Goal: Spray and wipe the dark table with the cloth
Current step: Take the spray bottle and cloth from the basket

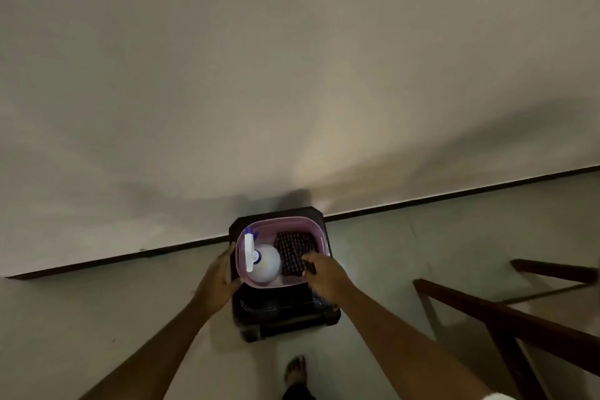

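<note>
A small dark table [285, 305] stands against the wall, seen from above. On it sits a pink basket [305, 222]. Inside the basket a white spray bottle [266, 261] with a white and blue trigger head stands on the left, and a dark checked cloth [293, 252] lies on the right. My left hand [219, 279] rests against the basket's left side, fingers spread along it. My right hand [324, 273] is at the basket's near right rim, fingers over the cloth's near edge; whether it grips the rim or the cloth I cannot tell.
A pale wall with a dark skirting line [113, 258] runs behind the table. Dark wooden furniture rails [493, 308] stand at the right. My bare foot [296, 372] is on the pale floor in front of the table.
</note>
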`<state>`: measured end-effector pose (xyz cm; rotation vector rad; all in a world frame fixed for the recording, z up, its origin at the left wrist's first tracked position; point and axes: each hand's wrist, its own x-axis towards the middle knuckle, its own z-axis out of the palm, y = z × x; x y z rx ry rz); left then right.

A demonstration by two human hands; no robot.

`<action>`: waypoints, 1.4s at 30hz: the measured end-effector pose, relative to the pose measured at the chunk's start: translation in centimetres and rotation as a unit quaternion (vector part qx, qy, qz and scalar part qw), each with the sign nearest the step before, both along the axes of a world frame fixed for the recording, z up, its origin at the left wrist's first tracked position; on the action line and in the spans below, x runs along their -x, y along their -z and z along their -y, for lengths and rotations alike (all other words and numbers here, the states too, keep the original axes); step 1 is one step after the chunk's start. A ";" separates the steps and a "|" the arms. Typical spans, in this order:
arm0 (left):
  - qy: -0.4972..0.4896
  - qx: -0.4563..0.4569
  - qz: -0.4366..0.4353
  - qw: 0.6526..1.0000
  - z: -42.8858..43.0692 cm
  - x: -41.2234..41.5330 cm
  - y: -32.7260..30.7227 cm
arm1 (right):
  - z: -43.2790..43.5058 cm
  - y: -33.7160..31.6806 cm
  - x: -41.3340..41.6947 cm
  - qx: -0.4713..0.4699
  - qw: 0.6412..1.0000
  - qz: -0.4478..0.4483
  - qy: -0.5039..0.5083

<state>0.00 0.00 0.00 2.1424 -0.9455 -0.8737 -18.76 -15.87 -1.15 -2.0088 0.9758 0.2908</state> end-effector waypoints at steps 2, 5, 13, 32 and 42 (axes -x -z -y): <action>0.043 0.005 -0.011 0.999 1.3 -1.4 3.0 | 1.6 2.4 -2.5 0.013 1.000 -0.017 -0.015; 0.033 -0.036 -0.031 0.998 3.3 -1.9 6.8 | 3.4 5.7 -5.4 0.035 0.994 -0.073 -0.068; 0.008 0.036 0.072 0.997 7.9 -0.2 9.2 | 3.1 14.5 -7.3 0.125 0.926 -0.213 -0.287; -0.128 0.255 0.009 0.958 4.0 5.2 -4.9 | 1.2 2.2 -2.2 -0.258 0.873 0.188 0.368; 0.044 0.255 0.064 0.964 -9.3 19.3 -13.6 | -13.0 -11.1 15.7 -0.523 0.614 0.423 0.413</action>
